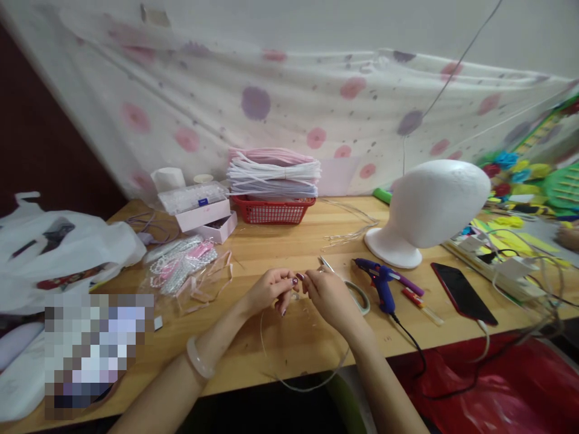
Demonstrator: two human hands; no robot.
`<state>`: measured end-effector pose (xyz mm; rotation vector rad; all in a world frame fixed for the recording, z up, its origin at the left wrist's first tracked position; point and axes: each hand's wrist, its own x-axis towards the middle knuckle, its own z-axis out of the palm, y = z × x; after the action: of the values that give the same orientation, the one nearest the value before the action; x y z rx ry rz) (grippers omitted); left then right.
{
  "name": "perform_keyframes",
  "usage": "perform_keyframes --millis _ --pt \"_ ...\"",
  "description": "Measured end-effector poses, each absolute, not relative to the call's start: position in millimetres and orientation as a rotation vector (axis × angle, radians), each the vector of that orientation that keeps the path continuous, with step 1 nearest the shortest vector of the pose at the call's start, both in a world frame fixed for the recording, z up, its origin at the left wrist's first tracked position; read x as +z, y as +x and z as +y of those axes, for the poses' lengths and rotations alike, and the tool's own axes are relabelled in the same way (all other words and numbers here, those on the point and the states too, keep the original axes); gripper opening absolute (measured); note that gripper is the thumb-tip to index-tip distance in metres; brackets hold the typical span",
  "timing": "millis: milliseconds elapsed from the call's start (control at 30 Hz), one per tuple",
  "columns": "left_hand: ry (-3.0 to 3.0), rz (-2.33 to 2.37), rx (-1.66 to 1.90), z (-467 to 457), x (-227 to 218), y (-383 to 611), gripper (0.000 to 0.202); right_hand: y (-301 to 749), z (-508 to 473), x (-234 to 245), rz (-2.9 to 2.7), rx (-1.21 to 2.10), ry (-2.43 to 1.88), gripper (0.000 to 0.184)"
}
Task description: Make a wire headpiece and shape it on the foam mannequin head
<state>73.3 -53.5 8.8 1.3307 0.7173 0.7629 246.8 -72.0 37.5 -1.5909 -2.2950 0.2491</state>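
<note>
My left hand (274, 289) and my right hand (323, 295) meet above the front of the wooden table, fingertips pinched close together. A thin, pale wire loop (312, 389) hangs below them past the table edge, its two sides rising toward the hands. The exact spot between my fingertips is too small to make out, though a tiny clear bit (295, 296) shows just beneath. Scissors (363, 299) lie partly hidden behind my right hand. To their right rests a blue glue gun (382, 283) with a purple part at its back.
A white foam head (434, 205) stands at the back right. Behind my hands, a red basket (274, 211) carries bundled pipe cleaners (274, 175). Bagged pearl strings (190, 265) lie left. A phone (464, 292), a lighter (414, 298) and cables (534, 271) occupy the right.
</note>
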Motion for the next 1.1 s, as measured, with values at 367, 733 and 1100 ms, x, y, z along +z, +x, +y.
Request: perform_keyframes --millis 367,733,1100 --pt "1.341 0.736 0.768 -55 13 68 0.028 256 -70 34 -2.174 0.405 -1.483 0.038" --pt "1.326 0.840 0.849 -48 15 47 0.034 283 -85 25 -1.598 1.117 -1.240 0.052" --pt "1.313 0.798 0.806 -49 18 46 0.041 277 -85 27 -1.650 1.185 -1.152 0.045"
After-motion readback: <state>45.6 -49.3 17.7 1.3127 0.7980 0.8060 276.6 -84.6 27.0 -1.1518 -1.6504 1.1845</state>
